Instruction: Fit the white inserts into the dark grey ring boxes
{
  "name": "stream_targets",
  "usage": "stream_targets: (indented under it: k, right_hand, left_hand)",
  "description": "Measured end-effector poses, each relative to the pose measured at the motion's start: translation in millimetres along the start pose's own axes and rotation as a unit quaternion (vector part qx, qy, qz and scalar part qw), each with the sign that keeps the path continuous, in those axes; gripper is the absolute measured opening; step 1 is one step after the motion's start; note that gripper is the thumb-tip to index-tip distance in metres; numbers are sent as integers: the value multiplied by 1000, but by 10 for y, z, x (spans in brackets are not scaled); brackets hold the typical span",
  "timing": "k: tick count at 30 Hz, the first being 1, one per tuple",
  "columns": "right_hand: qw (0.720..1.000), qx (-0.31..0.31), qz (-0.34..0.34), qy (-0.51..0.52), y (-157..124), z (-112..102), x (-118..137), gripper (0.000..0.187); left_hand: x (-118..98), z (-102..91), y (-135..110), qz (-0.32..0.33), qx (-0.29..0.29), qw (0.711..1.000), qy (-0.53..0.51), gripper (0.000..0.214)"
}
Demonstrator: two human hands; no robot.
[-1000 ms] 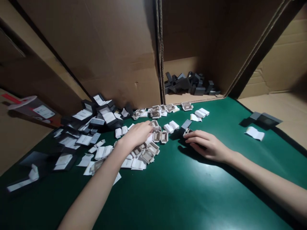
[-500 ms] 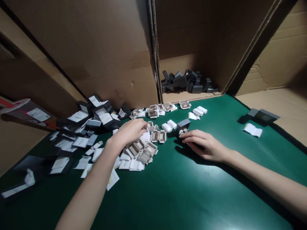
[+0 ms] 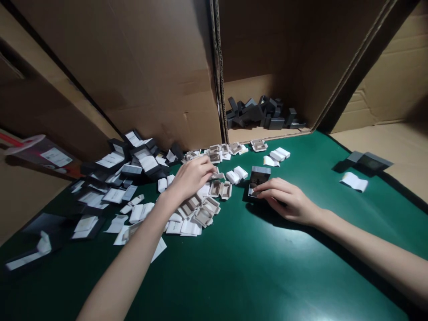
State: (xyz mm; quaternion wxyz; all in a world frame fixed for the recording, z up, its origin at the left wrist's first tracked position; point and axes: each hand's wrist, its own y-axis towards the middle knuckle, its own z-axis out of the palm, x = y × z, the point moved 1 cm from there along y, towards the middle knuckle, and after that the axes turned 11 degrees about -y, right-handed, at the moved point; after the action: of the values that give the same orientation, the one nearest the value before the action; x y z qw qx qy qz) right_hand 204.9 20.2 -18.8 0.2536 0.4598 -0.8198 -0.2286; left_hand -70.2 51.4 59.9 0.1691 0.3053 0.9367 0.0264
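My left hand (image 3: 192,177) reaches over the pile of papers and small trays, its fingers closed at a small cardboard tray (image 3: 218,174) that sits tilted at the fingertips. My right hand (image 3: 286,199) has its fingertips bent over the lower edge of a small open black box (image 3: 259,174). The box's dark inside faces me; what lies under those fingertips is partly hidden. Between the two hands lie folded white papers (image 3: 236,174) and an opened grey-brown cardboard tray (image 3: 220,190).
Open black boxes with white papers (image 3: 113,160) are heaped at the left. More black boxes (image 3: 264,113) lie inside a cardboard carton (image 3: 267,134) at the back. One folded paper (image 3: 354,181) and a grey-black box (image 3: 371,161) are at the right. A plastic tub (image 3: 50,154) stands far left.
My left hand has moved slightly up and right, and the tray at its fingertips has tilted. The black box at my right hand now shows its dark inside; the light, patterned piece there is mostly covered.
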Motion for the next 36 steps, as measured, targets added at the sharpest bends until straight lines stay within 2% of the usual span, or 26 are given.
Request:
stream_targets:
  k: [6, 9, 14, 17, 22, 27, 29, 36]
  right_hand:
    - [999, -47, -8, 2, -20, -2, -13, 28]
    - [999, -53, -6, 4, -17, -12, -10, 27]
    - [997, -80, -11, 4, 3, -32, 17, 28]
    - [995, -95, -11, -1, 22, -36, 44, 30]
    - [992, -129, 6, -16, 49, -49, 66, 20]
    - [989, -148, 12, -17, 53, -51, 53, 18]
    - [988, -151, 27, -15, 55, -53, 54, 17]
    - [983, -149, 94, 59, 21, -60, 73, 18]
  left_hand:
    - [-125, -43, 13, 102, -74, 982, -139, 25]
    - [-174, -64, 16, 94, -100, 969, -206, 21]
    - [-307, -27, 20, 45, -82, 948, -303, 17]
    - [-447, 133, 24, 1, -73, 925, -373, 13]
    - [-671, 535, -9, -55, -121, 909, -394, 14]
    - [-740, 797, -64, -80, -135, 876, -457, 14]
    - [-743, 843, -76, -73, -134, 879, -452, 13]
    - [-733, 926, -111, -9, -158, 922, -352, 12]
